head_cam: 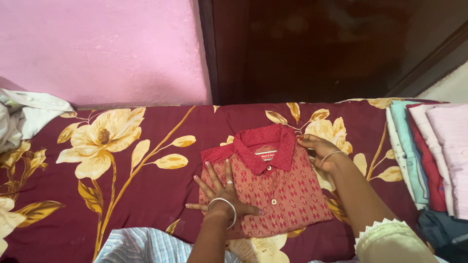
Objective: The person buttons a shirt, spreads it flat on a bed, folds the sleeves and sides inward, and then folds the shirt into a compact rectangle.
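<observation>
A red patterned collared shirt (287,187) lies folded into a square on the maroon bedsheet (161,195) with large yellow flowers. My left hand (219,190) lies flat with fingers spread on the shirt's left half, a ring on one finger and a silver bangle at the wrist. My right hand (317,147) touches the shirt's upper right edge next to the collar, fingers curled on the fabric, with a thin bracelet on the wrist.
A stack of folded clothes (431,156) in white, teal, red and pink sits at the right edge. Crumpled white cloth (22,117) lies at the far left. A blue striped garment (139,246) lies at the near edge. A pink wall and a dark door are behind.
</observation>
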